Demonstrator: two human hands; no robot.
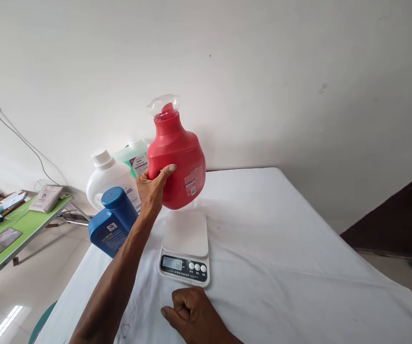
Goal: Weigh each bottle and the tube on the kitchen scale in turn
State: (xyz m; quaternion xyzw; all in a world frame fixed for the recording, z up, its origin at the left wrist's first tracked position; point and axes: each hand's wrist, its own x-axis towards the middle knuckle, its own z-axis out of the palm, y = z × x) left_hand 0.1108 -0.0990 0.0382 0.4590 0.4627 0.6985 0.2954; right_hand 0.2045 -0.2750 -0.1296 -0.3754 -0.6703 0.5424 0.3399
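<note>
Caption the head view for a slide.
Left hand holding a red bottle near the scale, right hand curled just in front.

White-draped table (280,248) beneath scale (185,234) and bottles (107,224)

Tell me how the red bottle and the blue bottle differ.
The red bottle is held up in the left hand; the blue bottle rests on the table. The red bottle looks larger than the blue bottle. Clear plastic covers the red bottle's top; the blue bottle's cap is bare. Both carry printing.
</note>
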